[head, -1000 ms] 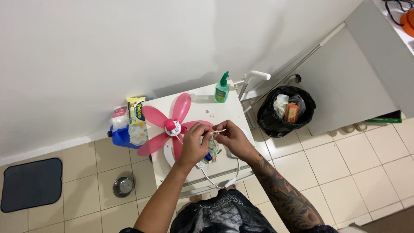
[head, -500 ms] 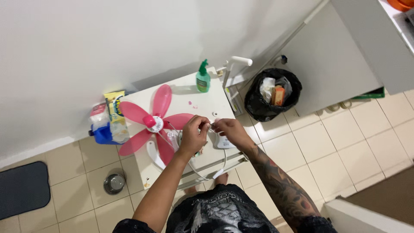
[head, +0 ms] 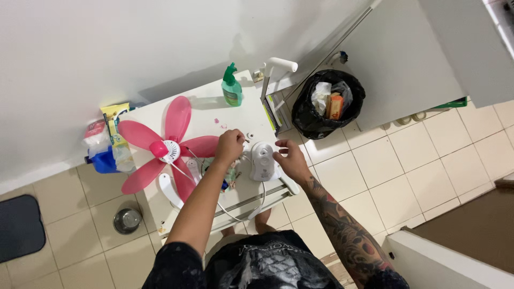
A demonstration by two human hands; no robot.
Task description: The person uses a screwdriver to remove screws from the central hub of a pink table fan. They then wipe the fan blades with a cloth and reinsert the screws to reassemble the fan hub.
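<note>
- Head view: a dismantled fan on a white desk point(head: 203, 120); pink fan blade point(head: 160, 147) already off, lying left
- Left hand point(head: 230, 145) fingers pinch a small part; right hand point(head: 292, 159) fingers spread beside the white motor housing point(head: 262, 161), reassembly not yet done

Green spray bottle point(head: 232, 86) at the bench's point(head: 206, 119) far edge; black-lined rubbish bin point(head: 327, 104) right of the bench; steel bowl point(head: 127, 220) on floor at its left; dark mat point(head: 19, 226) beyond.
</note>
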